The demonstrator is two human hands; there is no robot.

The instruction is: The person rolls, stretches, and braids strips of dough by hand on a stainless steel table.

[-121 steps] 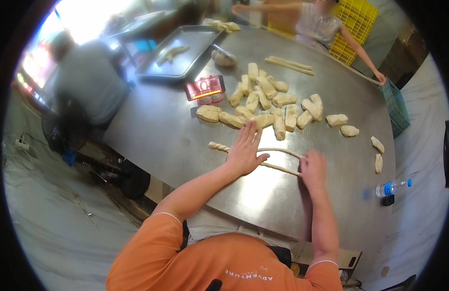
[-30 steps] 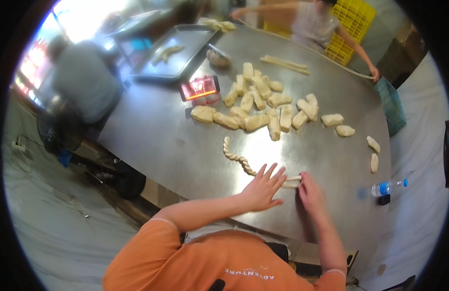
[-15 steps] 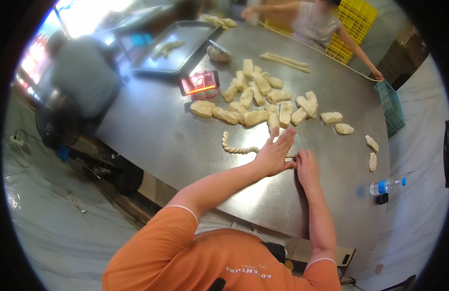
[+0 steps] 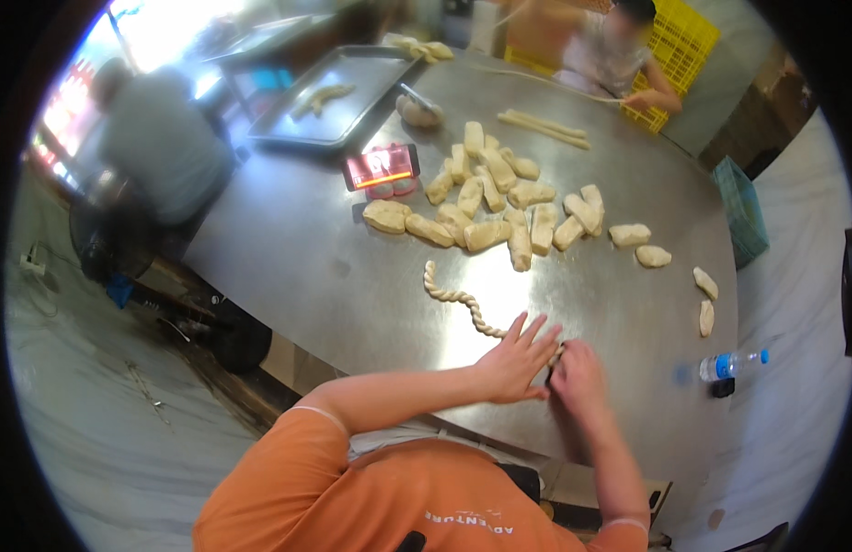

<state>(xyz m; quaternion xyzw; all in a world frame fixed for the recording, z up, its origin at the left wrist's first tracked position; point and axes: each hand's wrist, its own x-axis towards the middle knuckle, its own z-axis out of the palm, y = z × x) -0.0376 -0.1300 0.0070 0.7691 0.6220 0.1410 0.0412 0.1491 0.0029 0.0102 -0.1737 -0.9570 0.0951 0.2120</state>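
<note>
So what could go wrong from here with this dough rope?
The right hand is at the near end of the rope; if that end slipped, the twist might loosen. The left hand spreads over part of it, so heavy pressing could flatten the strands. The far end lies loose near the dough pieces and might stick if it swung into them.

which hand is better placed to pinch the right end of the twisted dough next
Probably the right hand: it is curled at the right end of the twisted dough, while the left hand is spread open just left of it.
</note>
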